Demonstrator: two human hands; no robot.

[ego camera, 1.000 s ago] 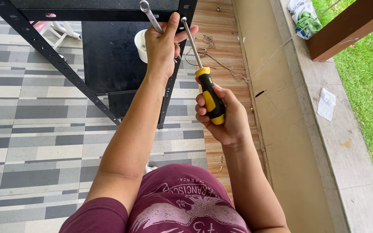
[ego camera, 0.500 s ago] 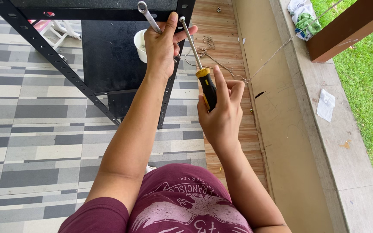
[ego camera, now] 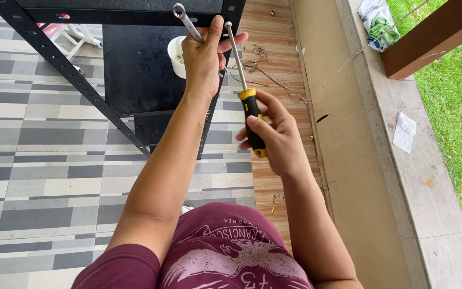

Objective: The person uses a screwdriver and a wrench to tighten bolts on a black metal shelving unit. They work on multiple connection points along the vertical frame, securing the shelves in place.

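Observation:
My left hand (ego camera: pixel 205 56) grips a silver ring spanner (ego camera: pixel 187 22) against the upright post of a black metal shelf frame (ego camera: pixel 65 69). My right hand (ego camera: pixel 276 136) holds a screwdriver (ego camera: pixel 249 109) by its black and yellow handle. Its long steel shaft runs up to the post, with the tip (ego camera: pixel 228 24) at a hole near the top corner, just right of my left thumb. The fingers of my right hand are loosely wrapped round the handle.
A white cup (ego camera: pixel 176 56) stands on the black shelf board behind my left hand. Loose string (ego camera: pixel 258 59) lies on the wooden floor strip. A low concrete ledge (ego camera: pixel 402 160) with cloths (ego camera: pixel 378 24) and paper runs along the right, grass beyond.
My right hand has shifted its hold on the screwdriver handle, from a full fist to open fingers and back to a looser grip. The left hand and spanner stayed in place.

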